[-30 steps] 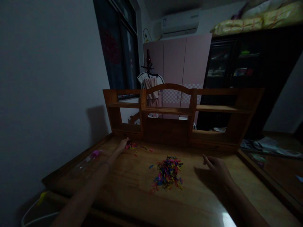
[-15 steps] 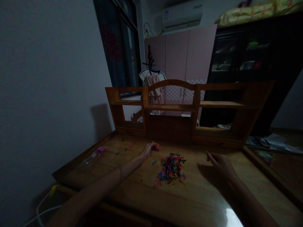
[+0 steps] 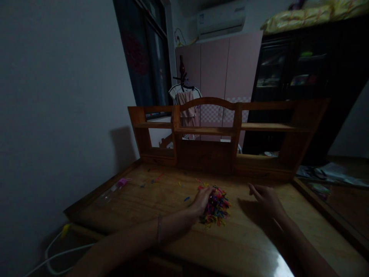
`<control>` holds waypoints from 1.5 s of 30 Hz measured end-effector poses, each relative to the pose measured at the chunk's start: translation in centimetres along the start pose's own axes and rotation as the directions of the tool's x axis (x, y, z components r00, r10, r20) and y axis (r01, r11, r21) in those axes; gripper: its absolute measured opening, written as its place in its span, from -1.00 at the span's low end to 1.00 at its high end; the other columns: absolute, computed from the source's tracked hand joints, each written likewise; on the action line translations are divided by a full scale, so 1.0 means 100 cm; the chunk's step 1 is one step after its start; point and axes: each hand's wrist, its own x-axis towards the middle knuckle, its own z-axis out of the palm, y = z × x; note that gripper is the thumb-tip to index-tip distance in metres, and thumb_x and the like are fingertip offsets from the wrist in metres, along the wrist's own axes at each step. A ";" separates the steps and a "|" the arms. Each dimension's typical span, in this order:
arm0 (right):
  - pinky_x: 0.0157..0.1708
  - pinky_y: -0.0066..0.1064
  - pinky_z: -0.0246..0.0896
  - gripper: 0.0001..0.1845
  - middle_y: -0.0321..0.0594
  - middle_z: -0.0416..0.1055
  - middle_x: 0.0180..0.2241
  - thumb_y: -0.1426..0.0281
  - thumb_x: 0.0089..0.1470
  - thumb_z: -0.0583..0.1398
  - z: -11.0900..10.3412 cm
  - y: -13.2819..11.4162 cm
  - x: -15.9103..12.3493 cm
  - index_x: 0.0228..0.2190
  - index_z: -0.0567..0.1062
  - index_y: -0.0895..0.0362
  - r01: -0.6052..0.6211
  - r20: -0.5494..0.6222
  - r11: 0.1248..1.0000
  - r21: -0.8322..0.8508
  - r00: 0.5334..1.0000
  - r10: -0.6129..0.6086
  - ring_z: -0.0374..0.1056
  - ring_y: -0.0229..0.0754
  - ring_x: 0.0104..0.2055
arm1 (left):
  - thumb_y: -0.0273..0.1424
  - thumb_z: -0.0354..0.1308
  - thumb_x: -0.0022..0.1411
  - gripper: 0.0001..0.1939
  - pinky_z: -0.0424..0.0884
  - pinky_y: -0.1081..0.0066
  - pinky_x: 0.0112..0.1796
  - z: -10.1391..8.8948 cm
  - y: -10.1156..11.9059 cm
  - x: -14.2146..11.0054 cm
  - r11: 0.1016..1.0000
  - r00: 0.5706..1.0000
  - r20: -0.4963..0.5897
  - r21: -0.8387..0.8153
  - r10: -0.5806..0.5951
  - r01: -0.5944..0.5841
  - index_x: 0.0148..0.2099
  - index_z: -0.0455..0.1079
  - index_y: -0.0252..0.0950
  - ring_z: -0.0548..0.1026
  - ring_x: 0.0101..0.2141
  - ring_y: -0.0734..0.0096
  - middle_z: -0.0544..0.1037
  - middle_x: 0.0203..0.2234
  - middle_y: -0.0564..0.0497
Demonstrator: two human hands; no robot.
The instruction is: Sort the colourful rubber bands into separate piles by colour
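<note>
A dense pile of small multicoloured elastic bands [image 3: 218,209] sits on the wooden desktop. My left hand [image 3: 202,199] lies against the pile's left side, fingers extended over its upper edge; part of the fingers is hidden among the bands. To the right, apart from the pile, my right hand [image 3: 266,198] hovers above the desk and casts a shadow. Its fingers are curled in with the thumb against them, and whatever they hold, if anything, does not show. A single blue band [image 3: 186,199] lies left of my left hand.
Several loose bands [image 3: 157,179] are scattered toward the back left of the desk [image 3: 245,238]. A clear plastic bag with a pink tag [image 3: 122,182] lies by the left edge. A wooden shelf unit [image 3: 206,130] stands along the back. White cables [image 3: 50,256] hang at the lower left.
My left hand has moved right and nearer, from a small bunch behind the pile to the pile itself. That bunch has left its spot, and the pile sits further right, more compact. My right hand barely moved.
</note>
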 end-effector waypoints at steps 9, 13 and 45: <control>-0.49 -0.39 0.07 -0.34 -0.22 0.45 -0.61 -0.08 0.23 -0.05 -0.001 0.002 0.000 -0.56 0.53 0.10 -0.005 -0.023 1.000 0.001 1.000 0.005 0.36 -0.12 -0.56 | -0.27 0.14 0.26 -0.76 0.40 0.19 -0.12 -0.114 0.011 0.043 0.974 0.950 -0.309 0.224 0.042 0.030 -0.20 0.43 -0.37 0.51 -0.22 0.28 0.54 -0.29 -0.06; -0.48 -0.39 0.09 -0.34 -0.22 0.46 -0.59 -0.07 0.24 -0.05 0.000 0.004 0.000 -0.56 0.53 0.10 0.004 -0.011 1.000 0.006 1.000 -0.004 0.37 -0.11 -0.55 | -0.24 0.08 0.33 -0.74 0.39 0.17 -0.09 -0.114 0.007 0.060 0.933 0.960 -0.276 0.355 0.051 0.053 -0.19 0.42 -0.36 0.48 -0.17 0.30 0.51 -0.21 -0.06; -0.52 -0.42 0.08 -0.28 -0.18 0.47 -0.60 -0.08 0.24 -0.10 -0.003 -0.011 -0.003 -0.55 0.54 0.14 -0.012 0.013 1.000 0.006 1.000 0.012 0.37 -0.14 -0.56 | -0.33 0.07 0.28 -0.77 0.40 0.44 -0.30 -0.089 0.018 0.028 0.852 0.993 -0.054 0.509 -0.109 0.121 -0.27 0.49 -0.35 0.51 -0.27 0.35 0.57 -0.32 -0.04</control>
